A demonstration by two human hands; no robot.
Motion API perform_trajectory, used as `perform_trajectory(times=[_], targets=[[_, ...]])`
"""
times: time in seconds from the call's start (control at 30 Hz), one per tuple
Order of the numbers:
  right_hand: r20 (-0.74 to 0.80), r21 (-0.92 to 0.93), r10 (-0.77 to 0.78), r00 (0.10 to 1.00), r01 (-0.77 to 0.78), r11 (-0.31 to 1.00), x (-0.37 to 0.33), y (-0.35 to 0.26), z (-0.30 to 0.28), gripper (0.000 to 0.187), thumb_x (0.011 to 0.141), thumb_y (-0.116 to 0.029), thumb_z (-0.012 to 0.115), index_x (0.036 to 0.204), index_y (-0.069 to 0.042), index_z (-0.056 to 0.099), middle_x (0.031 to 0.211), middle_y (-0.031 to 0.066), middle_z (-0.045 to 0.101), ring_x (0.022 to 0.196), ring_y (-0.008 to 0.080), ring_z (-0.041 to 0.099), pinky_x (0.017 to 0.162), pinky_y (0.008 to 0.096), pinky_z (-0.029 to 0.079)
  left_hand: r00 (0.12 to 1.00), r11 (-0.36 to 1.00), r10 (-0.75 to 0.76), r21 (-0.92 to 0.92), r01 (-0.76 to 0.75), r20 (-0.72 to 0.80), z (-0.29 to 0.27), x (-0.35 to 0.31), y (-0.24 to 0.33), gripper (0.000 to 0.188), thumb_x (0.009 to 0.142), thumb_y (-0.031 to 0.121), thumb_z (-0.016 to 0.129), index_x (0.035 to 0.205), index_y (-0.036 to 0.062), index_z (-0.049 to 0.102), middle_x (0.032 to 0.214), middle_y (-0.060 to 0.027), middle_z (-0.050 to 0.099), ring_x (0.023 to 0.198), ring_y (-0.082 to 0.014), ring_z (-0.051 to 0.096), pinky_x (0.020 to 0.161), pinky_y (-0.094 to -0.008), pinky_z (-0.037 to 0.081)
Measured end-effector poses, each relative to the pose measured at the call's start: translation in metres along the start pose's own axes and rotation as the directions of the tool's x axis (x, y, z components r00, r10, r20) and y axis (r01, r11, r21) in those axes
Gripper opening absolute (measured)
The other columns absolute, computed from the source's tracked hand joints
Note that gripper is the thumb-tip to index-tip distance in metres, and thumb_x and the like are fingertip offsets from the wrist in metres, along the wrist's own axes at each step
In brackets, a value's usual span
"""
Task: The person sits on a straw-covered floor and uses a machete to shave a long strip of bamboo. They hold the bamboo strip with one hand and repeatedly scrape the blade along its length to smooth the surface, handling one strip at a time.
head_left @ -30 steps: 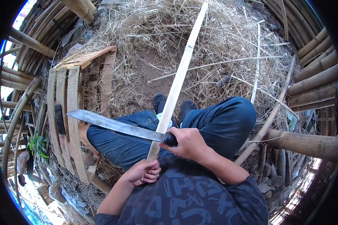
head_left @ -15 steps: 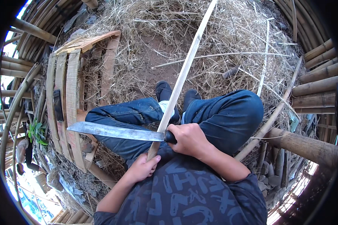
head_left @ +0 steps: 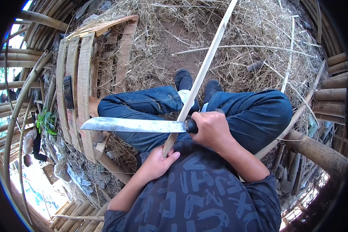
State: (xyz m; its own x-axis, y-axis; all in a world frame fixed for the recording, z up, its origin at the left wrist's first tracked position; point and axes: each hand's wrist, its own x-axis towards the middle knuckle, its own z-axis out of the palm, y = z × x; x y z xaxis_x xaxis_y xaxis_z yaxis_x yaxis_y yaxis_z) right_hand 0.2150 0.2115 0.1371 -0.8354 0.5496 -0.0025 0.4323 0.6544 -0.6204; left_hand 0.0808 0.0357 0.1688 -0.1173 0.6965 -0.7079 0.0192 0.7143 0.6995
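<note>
My right hand (head_left: 210,129) grips the black handle of a machete (head_left: 135,125), its long, slightly curved steel blade pointing left. The blade lies across a pale bamboo strip (head_left: 203,71) close to its lower end. Around that lower end my left hand (head_left: 158,162) is closed, near my waist. From there the strip slants up and away between my legs, past my dark shoes, to the top of the view. Whether the edge bites into the strip cannot be made out.
A wooden plank crate (head_left: 87,69) stands to my left, with a dark flat object (head_left: 68,92) on it. Dry straw (head_left: 158,50) covers much of the ground, with thin strips lying in it. A thick bamboo pole (head_left: 317,150) juts in at right. Another person (head_left: 29,145) shows beyond the left fence.
The view has shifted, so the surroundings sit further right and a little lower. Against the strip, the blade has moved slightly toward me and lies more level. Both hands keep their hold.
</note>
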Motion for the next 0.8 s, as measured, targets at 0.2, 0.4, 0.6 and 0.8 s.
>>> perform_trajectory(times=[0.2,0.4,0.6,0.8], targets=[[-0.004,-0.073,0.023,1.000,-0.023,0.997,-0.001,0.015,0.001,0.022,0.062,-0.020,0.073,0.067,-0.005,0.057,0.064,0.0132,0.063,0.060,0.0301,0.065,0.058,0.0396,0.051,0.998,0.998,-0.062,-0.012,0.062,-0.005,0.000,0.001,0.001,0.032,0.089,0.021,0.065,0.071,0.0097,0.040,0.066,0.0059,0.036,0.064,-0.0060,0.033,0.056,-0.0261,0.033],[-0.027,-0.133,0.011,1.000,-0.014,0.991,0.000,0.015,0.002,0.019,0.062,-0.016,0.071,0.068,-0.006,0.055,0.064,0.0125,0.063,0.061,0.0300,0.064,0.058,0.0399,0.050,0.999,0.995,-0.047,-0.087,0.049,0.024,-0.003,0.002,-0.008,0.031,0.095,0.024,0.059,0.073,0.0091,0.042,0.065,0.0065,0.038,0.060,-0.0049,0.035,0.053,-0.0253,0.032],[-0.042,-0.149,0.023,0.999,-0.029,0.988,-0.001,0.017,0.002,0.018,0.063,-0.015,0.069,0.067,-0.007,0.054,0.063,0.0119,0.062,0.061,0.0302,0.064,0.058,0.0402,0.049,0.998,0.973,-0.031,-0.225,0.041,0.050,-0.004,0.002,-0.013,0.030,0.099,0.028,0.053,0.077,0.0087,0.045,0.064,0.0072,0.041,0.058,-0.0035,0.036,0.051,-0.0234,0.032],[-0.041,-0.175,0.024,0.999,-0.031,0.984,0.001,0.017,0.001,0.016,0.063,-0.014,0.069,0.067,-0.008,0.055,0.064,0.0115,0.062,0.061,0.0299,0.064,0.059,0.0398,0.049,0.999,0.983,0.024,-0.181,-0.016,0.040,-0.005,0.002,-0.014,0.030,0.099,0.028,0.053,0.077,0.0094,0.045,0.064,0.0073,0.041,0.055,-0.0029,0.035,0.048,-0.0228,0.031]])
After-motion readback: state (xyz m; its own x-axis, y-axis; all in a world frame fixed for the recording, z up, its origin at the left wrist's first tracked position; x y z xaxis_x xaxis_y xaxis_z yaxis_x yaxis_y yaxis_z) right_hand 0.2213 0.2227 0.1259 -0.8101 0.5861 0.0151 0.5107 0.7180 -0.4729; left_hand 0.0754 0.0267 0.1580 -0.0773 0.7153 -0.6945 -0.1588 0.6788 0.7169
